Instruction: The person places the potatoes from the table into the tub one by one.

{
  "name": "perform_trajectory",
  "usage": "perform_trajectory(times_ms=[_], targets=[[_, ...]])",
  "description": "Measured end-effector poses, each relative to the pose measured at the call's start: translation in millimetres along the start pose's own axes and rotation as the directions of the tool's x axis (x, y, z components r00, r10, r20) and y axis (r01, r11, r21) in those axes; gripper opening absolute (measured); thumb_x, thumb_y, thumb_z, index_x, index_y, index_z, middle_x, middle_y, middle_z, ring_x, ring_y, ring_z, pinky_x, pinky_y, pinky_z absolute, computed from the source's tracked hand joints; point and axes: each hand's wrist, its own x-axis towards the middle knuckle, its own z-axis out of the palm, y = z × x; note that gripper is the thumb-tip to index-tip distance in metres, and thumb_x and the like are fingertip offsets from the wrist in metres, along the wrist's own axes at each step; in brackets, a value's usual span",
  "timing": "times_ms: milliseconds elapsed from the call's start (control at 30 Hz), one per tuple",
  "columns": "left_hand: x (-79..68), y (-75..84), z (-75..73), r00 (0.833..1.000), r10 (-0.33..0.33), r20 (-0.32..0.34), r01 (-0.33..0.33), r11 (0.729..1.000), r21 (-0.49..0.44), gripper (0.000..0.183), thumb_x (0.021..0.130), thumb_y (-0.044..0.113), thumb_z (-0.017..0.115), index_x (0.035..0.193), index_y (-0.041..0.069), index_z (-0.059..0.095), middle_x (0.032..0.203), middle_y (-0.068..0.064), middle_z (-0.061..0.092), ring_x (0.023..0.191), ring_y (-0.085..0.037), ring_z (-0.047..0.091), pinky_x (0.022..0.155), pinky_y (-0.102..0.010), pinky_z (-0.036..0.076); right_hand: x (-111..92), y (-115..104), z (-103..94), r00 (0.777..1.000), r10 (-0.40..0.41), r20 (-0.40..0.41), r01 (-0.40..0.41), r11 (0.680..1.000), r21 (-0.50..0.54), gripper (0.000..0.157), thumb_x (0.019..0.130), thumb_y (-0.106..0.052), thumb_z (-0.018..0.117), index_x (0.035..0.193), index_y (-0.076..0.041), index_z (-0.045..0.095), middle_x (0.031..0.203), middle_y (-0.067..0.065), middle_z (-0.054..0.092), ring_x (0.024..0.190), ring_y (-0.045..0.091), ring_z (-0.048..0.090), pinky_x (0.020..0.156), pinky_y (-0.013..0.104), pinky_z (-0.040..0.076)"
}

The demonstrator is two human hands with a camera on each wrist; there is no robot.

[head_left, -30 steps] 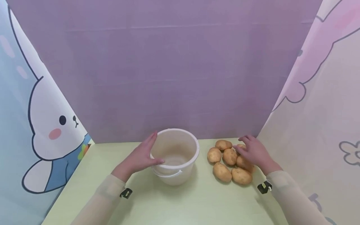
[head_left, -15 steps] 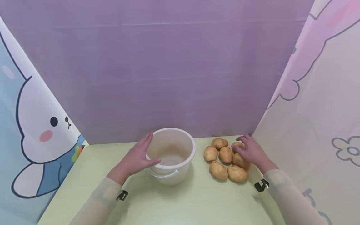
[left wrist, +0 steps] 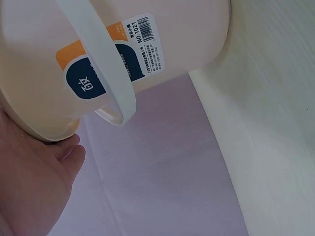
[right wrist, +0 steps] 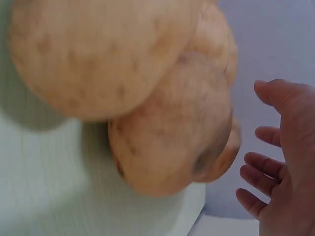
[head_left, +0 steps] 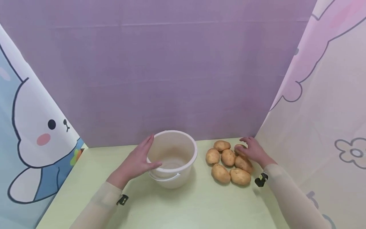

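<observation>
A pale plastic bucket (head_left: 183,178) stands upright on the table, its inside bare. My left hand (head_left: 134,163) grips its left rim, thumb over the edge and fingers along the outside. In the left wrist view the white handle (left wrist: 108,64) hangs across a label (left wrist: 150,44) on the bucket's wall. Several potatoes lie grouped to the right of the bucket. Over the back right potato (head_left: 239,149) my right hand (head_left: 254,151) hovers with parted fingers, partly covering it. The right wrist view shows that hand beside a near potato (right wrist: 167,132), nothing between its fingers.
A light green table (head_left: 200,206) runs forward to a purple backdrop (head_left: 177,73). Printed cartoon sheets close in both sides, with a rabbit (head_left: 40,124) on the left and a flower outline (head_left: 355,152) on the right.
The head view has shifted a little, so everything sits further left. My right wrist has risen slightly, its fingers still around the back right potato. My left hand stays at the bucket's rim.
</observation>
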Motion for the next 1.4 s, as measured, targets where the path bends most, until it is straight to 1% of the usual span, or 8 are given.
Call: perform_trajectory(times_ms=[233,433,600,733,833,1000,1200,1400], targets=[[-2.3,-0.9,-0.8,1.000,-0.004,-0.003,0.004,1.000,0.017,0.127,0.091,0.071,0.079,0.175,-0.003,0.019,0.181,-0.022,0.022,0.161,-0.048,0.034,0.126,-0.067,0.035,8.1,16.4,4.3,0.996,-0.011,0.083,0.004,0.996,0.084,0.053,0.104,-0.024,0.076,0.141,0.011,0.064,0.137,0.039,0.063,0.121,0.055,0.062,0.105,0.069,0.051],[-5.3,-1.4,-2.6,1.000,-0.006,-0.005,0.006,1.000,0.019,0.125,0.092,0.068,0.080,0.174,-0.005,0.020,0.181,-0.023,0.023,0.161,-0.048,0.033,0.126,-0.066,0.035,12.2,18.5,6.4,0.979,0.028,0.200,-0.066,0.980,0.186,0.058,0.106,-0.025,0.073,0.151,0.007,0.057,0.142,0.036,0.060,0.124,0.050,0.064,0.107,0.064,0.053],[-7.6,-2.3,-3.2,1.000,-0.013,-0.006,0.013,1.000,0.017,0.124,0.092,0.066,0.081,0.173,-0.005,0.020,0.180,-0.024,0.025,0.161,-0.048,0.034,0.126,-0.066,0.035,16.3,20.0,7.5,0.959,0.055,0.277,-0.112,0.975,0.192,0.063,0.105,-0.029,0.072,0.157,0.003,0.053,0.138,0.030,0.064,0.125,0.043,0.062,0.108,0.058,0.050],[-6.8,-2.2,-3.1,1.000,-0.012,-0.003,0.012,1.000,0.009,0.124,0.092,0.065,0.081,0.174,-0.005,0.020,0.180,-0.024,0.025,0.161,-0.049,0.034,0.126,-0.067,0.035,17.1,22.3,8.1,0.948,0.067,0.310,-0.129,0.974,0.185,0.067,0.103,-0.029,0.073,0.158,0.004,0.052,0.144,0.031,0.064,0.133,0.044,0.061,0.114,0.061,0.047],[-6.2,-1.9,-2.7,1.000,-0.014,-0.001,0.014,1.000,0.011,0.124,0.092,0.065,0.082,0.174,-0.005,0.020,0.180,-0.024,0.025,0.161,-0.049,0.034,0.126,-0.067,0.035,17.8,24.2,10.4,0.944,0.085,0.319,-0.150,0.971,0.187,0.070,0.101,-0.031,0.075,0.158,0.002,0.052,0.147,0.031,0.063,0.138,0.045,0.058,0.119,0.062,0.043],[-5.9,-0.1,-2.7,1.000,-0.012,-0.001,0.012,1.000,0.009,0.124,0.092,0.063,0.083,0.173,-0.005,0.020,0.179,-0.026,0.025,0.161,-0.050,0.033,0.126,-0.068,0.035,20.4,27.3,14.4,0.947,0.073,0.312,-0.130,0.977,0.168,0.068,0.100,-0.033,0.076,0.155,0.001,0.056,0.145,0.027,0.065,0.137,0.044,0.059,0.119,0.061,0.043],[-3.8,1.5,-1.8,1.000,-0.007,-0.004,0.007,1.000,0.009,0.124,0.092,0.064,0.082,0.174,-0.005,0.020,0.179,-0.026,0.026,0.160,-0.050,0.034,0.126,-0.068,0.035,20.9,29.3,17.0,0.955,0.035,0.293,-0.082,0.985,0.152,0.057,0.099,-0.028,0.075,0.145,0.003,0.064,0.136,0.021,0.071,0.128,0.037,0.064,0.114,0.056,0.047],[-1.2,2.6,-0.3,1.000,-0.004,-0.003,0.004,1.000,0.007,0.123,0.091,0.064,0.083,0.174,-0.005,0.021,0.179,-0.025,0.026,0.161,-0.049,0.034,0.126,-0.068,0.035,19.3,31.5,16.3,0.963,0.047,0.266,-0.086,0.987,0.139,0.051,0.099,-0.026,0.075,0.140,0.003,0.066,0.129,0.018,0.073,0.120,0.034,0.066,0.108,0.053,0.049]])
